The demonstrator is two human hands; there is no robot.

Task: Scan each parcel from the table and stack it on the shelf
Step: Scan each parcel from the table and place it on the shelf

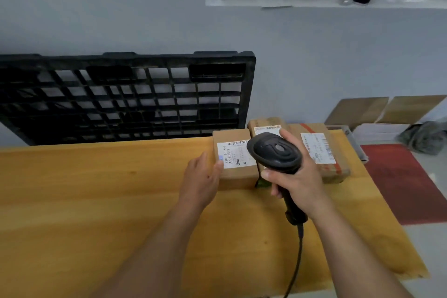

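Note:
Three cardboard parcels with white labels sit at the far right of the wooden table (96, 201). My left hand (202, 181) rests with straight fingers against the left side of the nearest small parcel (232, 150). My right hand (298, 181) grips the handle of a black barcode scanner (274, 151), whose head hovers over that parcel's label. Behind the scanner lies a second parcel (266, 124), partly hidden. A wider parcel (321, 150) lies to the right. No shelf is in view.
A black plastic pallet (125, 96) leans against the wall behind the table. The scanner cable (298, 256) trails toward the table's near edge. Cardboard sheets (387, 109), a grey bundle (425, 136) and a red mat (401, 184) lie on the floor at the right.

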